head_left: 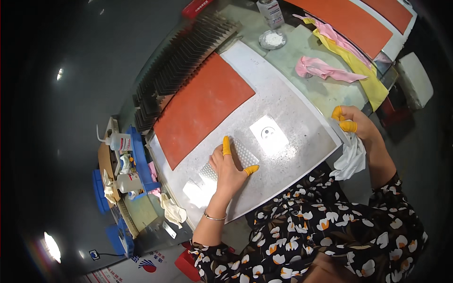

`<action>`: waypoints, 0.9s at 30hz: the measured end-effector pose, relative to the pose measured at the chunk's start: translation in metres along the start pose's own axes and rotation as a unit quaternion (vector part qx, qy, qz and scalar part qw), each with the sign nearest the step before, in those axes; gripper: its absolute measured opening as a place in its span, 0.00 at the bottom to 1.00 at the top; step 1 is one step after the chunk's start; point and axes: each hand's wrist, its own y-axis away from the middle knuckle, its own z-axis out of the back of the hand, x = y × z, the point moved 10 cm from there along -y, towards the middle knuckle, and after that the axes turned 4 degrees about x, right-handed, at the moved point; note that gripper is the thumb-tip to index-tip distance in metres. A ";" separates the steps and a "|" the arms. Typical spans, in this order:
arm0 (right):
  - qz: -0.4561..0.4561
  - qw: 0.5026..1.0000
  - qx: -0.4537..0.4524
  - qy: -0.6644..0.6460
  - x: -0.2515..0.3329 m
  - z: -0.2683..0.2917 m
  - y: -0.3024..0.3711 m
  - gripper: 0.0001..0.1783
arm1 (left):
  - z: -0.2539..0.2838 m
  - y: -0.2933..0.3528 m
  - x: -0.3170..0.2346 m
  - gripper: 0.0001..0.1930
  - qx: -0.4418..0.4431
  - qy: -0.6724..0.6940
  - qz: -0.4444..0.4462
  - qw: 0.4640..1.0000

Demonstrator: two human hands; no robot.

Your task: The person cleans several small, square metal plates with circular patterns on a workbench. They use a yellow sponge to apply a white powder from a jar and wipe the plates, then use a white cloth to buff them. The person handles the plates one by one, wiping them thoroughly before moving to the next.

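My left hand [227,170], with yellow finger covers on the thumb and one finger, spans a pale plate with a dotted pattern [244,152]. The covered finger and thumb rest apart at its edges, and the hand hides its middle. Beneath it lies a white, speckled work sheet [278,179]. Off the sheet's right edge, my right hand [361,123] is closed, also with yellow finger covers. A white cloth [350,160] hangs from it. A bright white square with a round dark mark [269,134] appears on the sheet, perhaps a reflection.
A red-orange mat [205,108] covers the sheet's far left, beside a rack of dark angled plates [184,61]. Beyond stand a dish of white powder [272,39] and a bottle [271,13]. Pink cloth [325,70] and yellow cloth [375,89] lie right; a blue tray [139,160] sits left.
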 end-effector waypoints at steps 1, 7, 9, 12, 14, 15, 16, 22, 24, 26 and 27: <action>0.000 1.000 -0.001 0.000 -0.002 0.000 0.000 0.15 | 0.001 0.001 -0.002 0.61 -0.011 0.003 -0.012 1.000; 0.000 1.000 -0.006 -0.007 -0.004 0.000 0.000 0.15 | 0.026 0.002 -0.049 0.48 -0.028 -0.095 -0.146 0.984; 0.001 1.000 -0.011 0.000 -0.005 0.001 0.000 0.15 | 0.038 0.001 -0.043 0.46 -0.043 0.025 -0.132 0.990; 0.012 1.000 -0.012 0.013 -0.003 0.004 -0.001 0.15 | 0.050 0.000 -0.027 0.46 -0.067 0.144 -0.130 0.979; 0.009 1.000 -0.009 0.004 -0.003 0.001 -0.002 0.14 | 0.040 0.004 -0.012 0.47 -0.071 0.171 -0.145 0.972; 0.011 1.000 -0.004 0.006 -0.004 0.000 -0.004 0.14 | 0.036 0.008 -0.003 0.48 -0.074 0.184 -0.150 0.969; 0.009 1.000 -0.005 0.011 -0.005 0.002 -0.002 0.14 | 0.028 0.011 0.002 0.53 -0.052 0.184 -0.145 0.971; 0.008 1.000 -0.011 0.026 -0.006 0.007 0.001 0.14 | 0.029 0.050 0.059 0.59 -0.007 0.012 -0.013 1.000; 0.002 1.000 -0.013 0.026 -0.010 0.006 0.000 0.14 | 0.017 0.058 0.075 0.60 0.000 -0.001 0.016 1.000; -0.002 1.000 -0.023 0.007 -0.011 0.004 -0.003 0.14 | 0.020 0.060 0.075 0.56 -0.009 0.033 0.027 0.999; 0.004 0.999 -0.025 0.024 -0.008 0.004 -0.004 0.14 | 0.022 0.060 0.074 0.54 -0.014 0.050 0.033 0.998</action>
